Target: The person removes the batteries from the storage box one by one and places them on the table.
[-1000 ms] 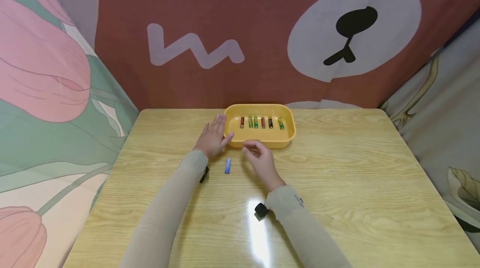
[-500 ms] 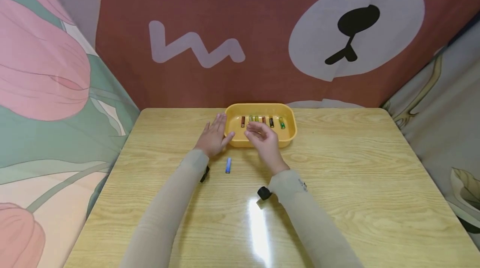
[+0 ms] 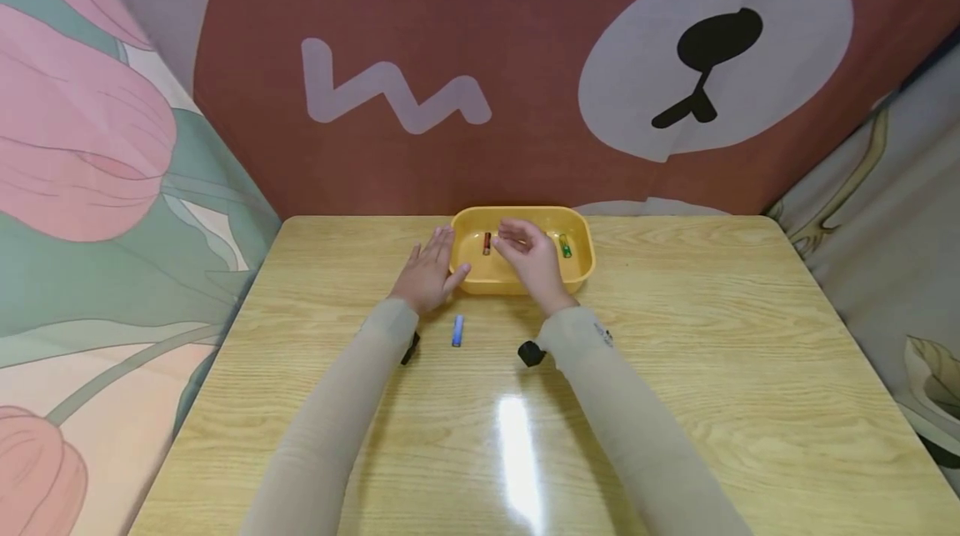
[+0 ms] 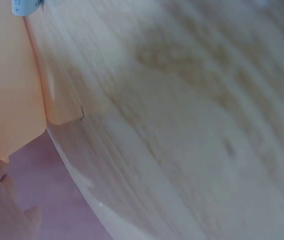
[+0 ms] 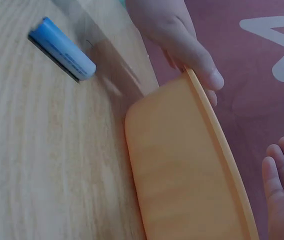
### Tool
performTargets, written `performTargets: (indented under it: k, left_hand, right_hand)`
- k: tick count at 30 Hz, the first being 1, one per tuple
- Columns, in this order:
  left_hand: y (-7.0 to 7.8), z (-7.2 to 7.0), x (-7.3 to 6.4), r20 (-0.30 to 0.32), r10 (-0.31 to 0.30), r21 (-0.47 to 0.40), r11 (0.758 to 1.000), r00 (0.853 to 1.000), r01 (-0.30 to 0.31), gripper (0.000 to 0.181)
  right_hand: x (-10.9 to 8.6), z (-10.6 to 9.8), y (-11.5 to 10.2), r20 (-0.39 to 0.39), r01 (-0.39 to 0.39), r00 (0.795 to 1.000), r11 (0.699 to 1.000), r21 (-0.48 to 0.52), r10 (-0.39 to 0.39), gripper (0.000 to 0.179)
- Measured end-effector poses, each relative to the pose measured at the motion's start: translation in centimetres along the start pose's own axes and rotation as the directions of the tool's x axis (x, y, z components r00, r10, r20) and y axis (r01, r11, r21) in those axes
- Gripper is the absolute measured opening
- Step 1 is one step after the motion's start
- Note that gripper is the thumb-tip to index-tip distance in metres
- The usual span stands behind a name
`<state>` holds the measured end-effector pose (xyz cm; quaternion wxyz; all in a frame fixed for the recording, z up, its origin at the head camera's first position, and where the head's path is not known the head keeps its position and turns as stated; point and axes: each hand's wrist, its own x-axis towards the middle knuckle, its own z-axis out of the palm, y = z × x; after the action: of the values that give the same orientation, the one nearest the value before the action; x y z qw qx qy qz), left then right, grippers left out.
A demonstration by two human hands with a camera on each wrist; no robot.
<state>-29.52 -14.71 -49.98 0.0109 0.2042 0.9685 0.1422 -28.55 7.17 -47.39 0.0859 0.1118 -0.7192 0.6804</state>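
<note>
A yellow tray stands at the back of the table. My left hand rests against its left end with fingers outstretched, and the thumb lies at the near left corner; in the right wrist view that thumb comes over the rim. Above the tray's middle is my right hand, fingers loosely bent and holding nothing visible. Inside the tray, a reddish-brown battery lies to the left of this hand and a green battery to its right. The hand covers the batteries between them. A blue battery lies on the table before the tray.
The wood-grain table reaches far to both sides. Close behind the tray hangs a reddish-brown patterned cloth. Floral cloths hang at the left and right.
My right hand has moved forward from the tray's near edge to over its middle, now hiding several batteries. My left hand and the blue battery have stayed in place.
</note>
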Motion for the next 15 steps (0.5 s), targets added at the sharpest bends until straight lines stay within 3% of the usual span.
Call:
performTargets:
  k: [9,15]
  left_hand:
    - [0.0,0.1,0.0,0.004,-0.004,-0.003,1.000,1.000,0.004,0.078]
    - [0.0,0.1,0.0,0.006,-0.003,0.009,1.000,1.000,0.003,0.078]
  right_hand:
    - [1.4,0.5,0.1,0.003,-0.120,0.993,0.990,0.067,0.121,0.046]
    - [2.3,1.2,0.2,-0.025,-0.242,0.970,0.968,0.062,0.243,0.048]
